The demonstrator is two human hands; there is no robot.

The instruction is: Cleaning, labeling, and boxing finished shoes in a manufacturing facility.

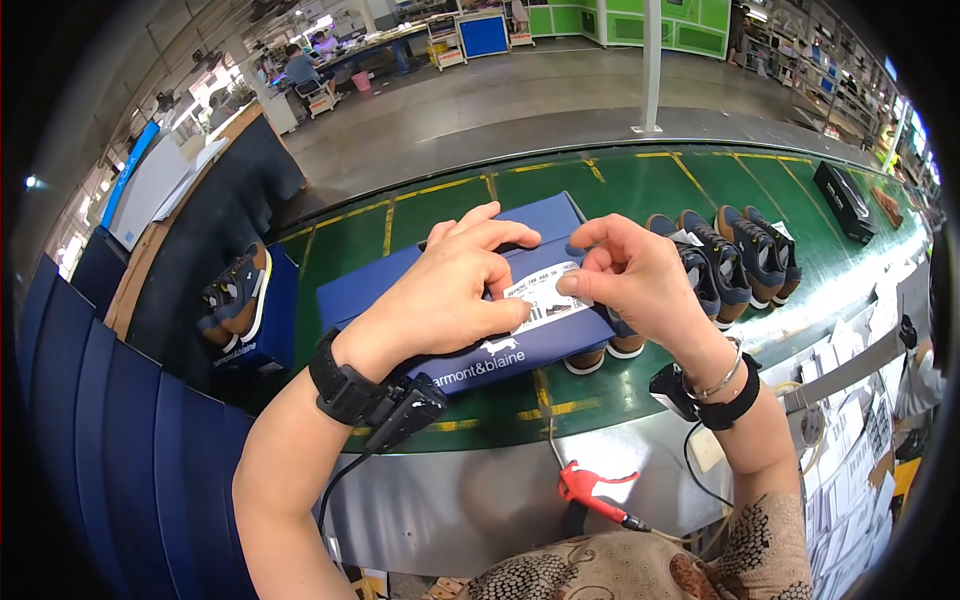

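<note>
One red air gun point(590, 490) over the metal edge point(470, 480) of the work table, nearest to the person's patterned top point(620, 570). Stacked blue boxes point(110, 430) at the left, loose papers point(845, 430) at the right. Farther in, black bands around both wrists. On the green belt point(640, 185), set at a slant, a closed blue shoebox point(545, 342) with a white label point(543, 293) on its near side, right under both hands. Left hand point(445, 290) across the lid, fingers spread, thumb at the label's left end. Right hand point(640, 275) at the label's other end, thumb and forefinger bent close together; cannot tell from this view about any pinch on the label. Left of the shoebox, a pair of shoes point(235, 300) on another blue box point(285, 315); to its right, a row of brown-soled dark shoes point(730, 250), then a black box point(845, 203). Beyond the belt, a pale post point(651, 70), a pink bin point(362, 81), a seated person point(303, 68) and green cabinets point(690, 38).
</note>
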